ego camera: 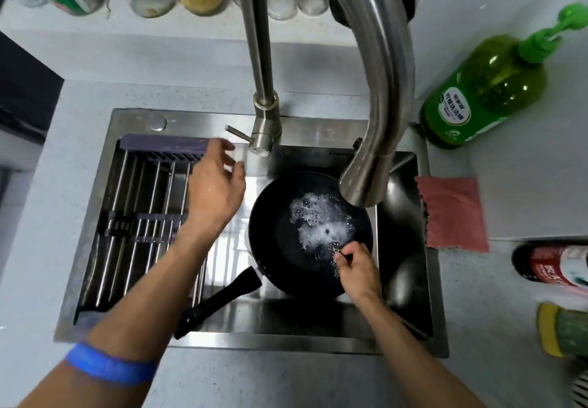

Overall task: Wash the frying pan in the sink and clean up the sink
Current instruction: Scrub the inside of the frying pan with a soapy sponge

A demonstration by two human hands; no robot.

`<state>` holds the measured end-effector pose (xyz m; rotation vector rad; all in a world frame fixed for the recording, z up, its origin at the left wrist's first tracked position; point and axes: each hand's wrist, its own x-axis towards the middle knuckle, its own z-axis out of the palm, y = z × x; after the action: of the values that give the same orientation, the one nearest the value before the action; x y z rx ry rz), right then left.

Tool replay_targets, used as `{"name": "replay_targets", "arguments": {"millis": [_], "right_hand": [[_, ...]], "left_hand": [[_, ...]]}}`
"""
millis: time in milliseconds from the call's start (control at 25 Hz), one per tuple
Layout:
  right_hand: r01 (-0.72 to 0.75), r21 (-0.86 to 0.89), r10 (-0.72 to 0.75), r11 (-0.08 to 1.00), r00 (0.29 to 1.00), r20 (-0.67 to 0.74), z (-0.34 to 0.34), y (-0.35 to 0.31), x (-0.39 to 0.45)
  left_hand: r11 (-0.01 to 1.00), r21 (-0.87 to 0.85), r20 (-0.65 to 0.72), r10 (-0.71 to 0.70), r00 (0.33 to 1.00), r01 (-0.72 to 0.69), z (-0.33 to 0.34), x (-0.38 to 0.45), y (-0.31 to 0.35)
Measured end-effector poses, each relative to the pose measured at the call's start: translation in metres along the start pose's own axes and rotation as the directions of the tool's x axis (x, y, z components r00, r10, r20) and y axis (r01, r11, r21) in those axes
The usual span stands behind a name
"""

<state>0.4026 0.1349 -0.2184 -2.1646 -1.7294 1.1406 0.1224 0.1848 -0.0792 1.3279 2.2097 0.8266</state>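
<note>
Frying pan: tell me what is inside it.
The frying pan holds a patch of white foam and water. The right hand pinches a small scrubber at the foam's edge. The spout hides the pan's far rim.

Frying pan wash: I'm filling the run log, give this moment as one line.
right hand: scrubbing foamy frying pan with scourer | left hand: open, reaching toward tap lever | pan in sink
</note>
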Motion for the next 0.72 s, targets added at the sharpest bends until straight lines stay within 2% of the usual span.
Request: {"name": "replay_targets", "arguments": {"millis": [40,80,120,160,200,280,360,440,520,600,680,720], "right_hand": [[0.014,-0.130,-0.013,0.991,1.000,0.004,0.012,-0.002,0.009],[0.025,-0.245,-0.021,0.969,1.000,0.017,0.032,-0.006,0.019],[0.036,-0.313,-0.023,0.949,0.999,0.046,0.054,-0.014,0.028],[0.072,-0.326,-0.050,0.942,0.996,0.076,0.075,-0.027,0.037],[0.129,-0.301,-0.092,0.945,0.987,0.133,0.089,-0.041,0.043],[0.271,-0.232,-0.185,0.934,0.924,0.335,0.097,-0.051,0.056],[0.374,-0.361,-0.159,0.855,0.849,0.504,0.087,-0.036,0.055],[0.349,-0.455,-0.035,0.820,0.823,0.567,0.081,-0.023,0.034],[0.385,-0.350,-0.091,0.854,0.773,0.627,0.092,-0.035,0.035],[0.369,-0.376,-0.088,0.850,0.803,0.590,0.095,-0.050,0.070],[0.310,-0.578,-0.003,0.755,0.883,0.469,0.078,-0.043,0.088],[0.319,-0.650,0.017,0.690,0.891,0.455,0.071,-0.031,0.078]], "left_hand": [[0.997,0.034,0.111,-0.066,0.992,0.062,0.009,-0.028,-0.021],[0.981,0.162,0.274,-0.152,0.950,0.110,0.021,-0.059,-0.043],[0.936,0.340,0.435,-0.246,0.866,0.095,0.033,-0.089,-0.063],[0.864,0.504,0.548,-0.325,0.771,0.006,0.044,-0.113,-0.081],[0.793,0.601,0.594,-0.363,0.718,-0.097,0.053,-0.130,-0.096],[0.755,0.633,0.593,-0.330,0.735,-0.172,0.061,-0.135,-0.107],[0.739,0.646,0.586,-0.318,0.745,-0.192,0.063,-0.127,-0.109],[0.724,0.660,0.574,-0.311,0.758,-0.203,0.067,-0.127,-0.109],[0.707,0.678,0.564,-0.325,0.759,-0.201,0.069,-0.130,-0.105],[0.711,0.682,0.549,-0.342,0.762,-0.172,0.072,-0.130,-0.109],[0.715,0.687,0.531,-0.371,0.762,-0.131,0.070,-0.128,-0.109],[0.714,0.689,0.527,-0.380,0.760,-0.120,0.069,-0.127,-0.108]]}}
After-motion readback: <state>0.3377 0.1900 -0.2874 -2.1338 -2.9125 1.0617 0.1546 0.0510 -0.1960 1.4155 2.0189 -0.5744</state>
